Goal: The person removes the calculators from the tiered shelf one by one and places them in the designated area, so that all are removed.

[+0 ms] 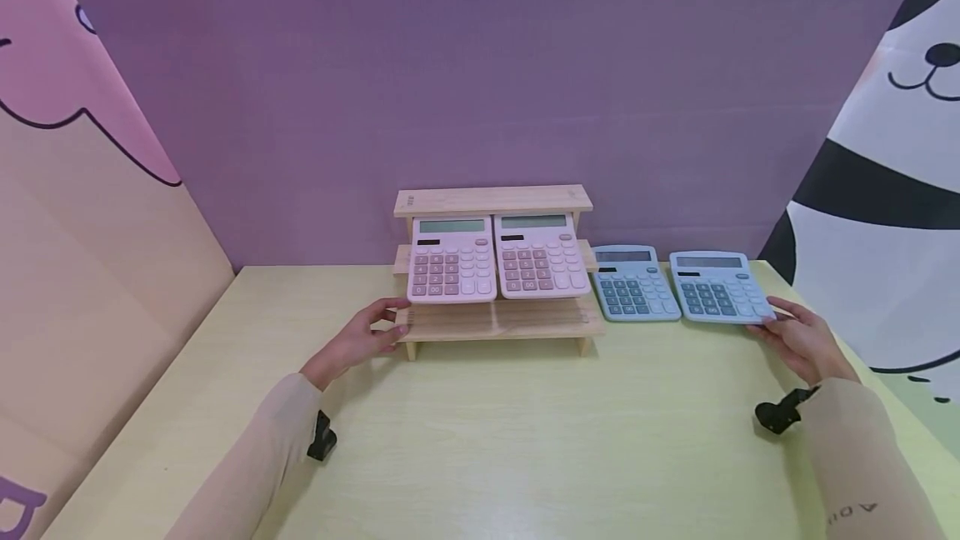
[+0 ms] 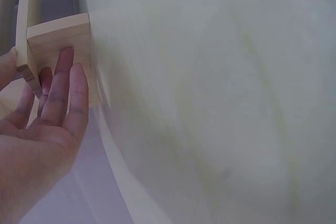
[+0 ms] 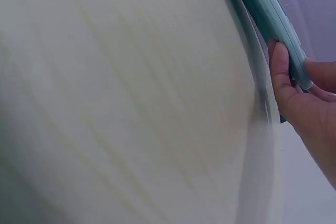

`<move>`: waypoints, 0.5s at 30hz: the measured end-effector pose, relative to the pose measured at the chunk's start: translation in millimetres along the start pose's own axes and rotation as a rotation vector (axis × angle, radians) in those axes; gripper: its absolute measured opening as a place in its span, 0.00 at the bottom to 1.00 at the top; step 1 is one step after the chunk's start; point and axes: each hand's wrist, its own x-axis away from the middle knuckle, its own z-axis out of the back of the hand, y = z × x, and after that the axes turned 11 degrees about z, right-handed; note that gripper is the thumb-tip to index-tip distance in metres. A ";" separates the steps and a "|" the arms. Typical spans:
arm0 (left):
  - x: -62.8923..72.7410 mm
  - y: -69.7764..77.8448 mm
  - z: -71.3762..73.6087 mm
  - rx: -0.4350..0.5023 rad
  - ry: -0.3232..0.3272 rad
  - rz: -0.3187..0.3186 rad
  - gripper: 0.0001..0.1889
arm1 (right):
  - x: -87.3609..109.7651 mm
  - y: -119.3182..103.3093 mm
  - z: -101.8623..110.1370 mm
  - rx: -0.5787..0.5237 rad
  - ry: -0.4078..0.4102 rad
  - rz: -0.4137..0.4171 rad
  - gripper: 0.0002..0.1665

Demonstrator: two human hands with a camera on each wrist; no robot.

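A small tiered wooden rack (image 1: pixel 495 323) stands toward the back of the table, with two pink calculators leaning on it side by side, the left one (image 1: pixel 452 261) and the right one (image 1: pixel 543 257). My left hand (image 1: pixel 367 336) grips the left end of the rack's lowest board (image 2: pixel 31 72), thumb on one side and fingers curled underneath. Two blue calculators are to the right of the rack. At the lower right corner of the outer blue calculator (image 1: pixel 718 287), my right hand (image 1: pixel 806 342) pinches its edge between thumb and fingers; the right wrist view shows that calculator (image 3: pixel 262 14) edge-on.
Between the rack and the held calculator lies the other blue calculator (image 1: pixel 636 283), its left edge right at the rack. A purple backdrop (image 1: pixel 510 90) rises behind the pale table (image 1: pixel 525 440). Printed panels (image 1: pixel 900 265) flank both sides.
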 end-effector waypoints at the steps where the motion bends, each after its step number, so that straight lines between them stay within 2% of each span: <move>1: 0.0 0.0 0.1 -0.002 0.000 0.003 0.26 | -0.5 0.0 -0.1 0.000 -0.004 0.001 0.49; 7: 0.0 -0.9 1.7 -0.011 -0.005 0.006 0.26 | -4.6 2.2 1.1 0.069 -0.013 0.000 0.54; 15: -0.5 -1.3 1.6 -0.005 -0.005 -0.003 0.25 | -9.9 3.8 0.8 0.270 -0.034 0.019 0.63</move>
